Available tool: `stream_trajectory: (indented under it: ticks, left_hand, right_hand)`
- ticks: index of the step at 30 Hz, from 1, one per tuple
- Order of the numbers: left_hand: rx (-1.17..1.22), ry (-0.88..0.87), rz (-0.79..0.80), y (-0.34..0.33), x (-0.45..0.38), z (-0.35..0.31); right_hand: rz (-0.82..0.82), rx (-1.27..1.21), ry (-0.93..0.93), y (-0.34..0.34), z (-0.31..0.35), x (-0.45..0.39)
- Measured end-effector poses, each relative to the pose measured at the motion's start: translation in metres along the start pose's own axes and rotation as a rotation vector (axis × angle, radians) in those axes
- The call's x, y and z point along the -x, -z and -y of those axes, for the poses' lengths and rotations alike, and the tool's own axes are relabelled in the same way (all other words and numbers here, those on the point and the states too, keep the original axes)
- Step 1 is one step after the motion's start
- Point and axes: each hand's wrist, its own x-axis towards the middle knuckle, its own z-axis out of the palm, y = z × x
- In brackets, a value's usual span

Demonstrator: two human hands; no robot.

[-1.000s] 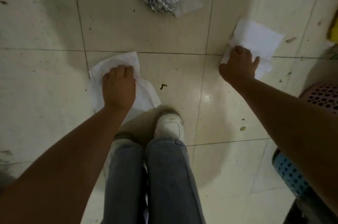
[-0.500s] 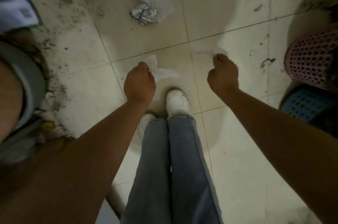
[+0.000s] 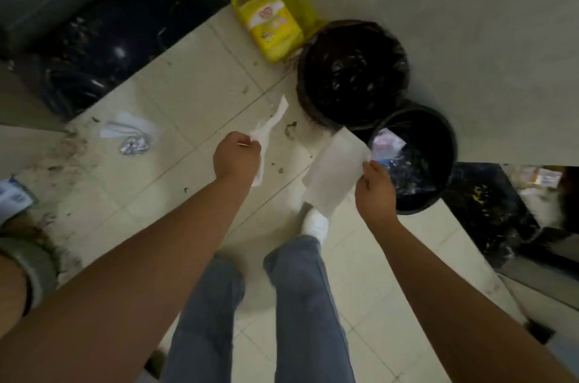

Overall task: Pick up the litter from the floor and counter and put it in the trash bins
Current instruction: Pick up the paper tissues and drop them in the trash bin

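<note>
My left hand (image 3: 236, 158) is shut on a crumpled white tissue (image 3: 269, 124) that sticks out past my fingers, held above the floor. My right hand (image 3: 376, 187) pinches the edge of a flat white paper sheet (image 3: 335, 171), which hangs just left of the nearer bin. Two black-lined trash bins stand by the wall: the farther one (image 3: 305, 88) holds only its bag, and the nearer one (image 3: 449, 160) has wrappers inside. A ball of crumpled foil (image 3: 133, 146) and a clear plastic wrapper (image 3: 131, 129) lie on the tiles to the left.
A yellow jug (image 3: 271, 27) stands in the corner behind the bins. Dark marble thresholds (image 3: 125, 35) run along the top left and right. Dirt covers the floor at the left, where a blue-and-white packet (image 3: 12, 196) lies. My legs and white shoe (image 3: 316, 223) are below.
I have stood up with a paper in each hand and turned right. The two bins and the yellow jug have come into view, and the foil ball now lies farther left.
</note>
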Motion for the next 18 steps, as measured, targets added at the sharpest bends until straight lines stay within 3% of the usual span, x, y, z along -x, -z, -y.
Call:
stream_trajectory:
  ticks: [4, 9, 14, 18]
  left_hand:
    - [-0.052, -0.132, 0.094, -0.099, 0.041, -0.06]
    - [-0.178, -0.283, 0.177, -0.224, 0.073, -0.104]
    - [-0.502, -0.328, 0.333, -0.308, 0.051, -0.096]
    - [-0.89, -0.389, 0.4, -0.333, 0.019, -0.074]
  right_hand:
    - [-0.085, -0.062, -0.128, 0.074, -0.075, -0.032]
    - [0.0, 0.024, -0.068, 0.124, -0.148, -0.069]
    - [0.12, 0.081, 0.031, 0.111, -0.183, -0.106]
    - [0.296, 0.203, 0.049, 0.081, -0.208, -0.148]
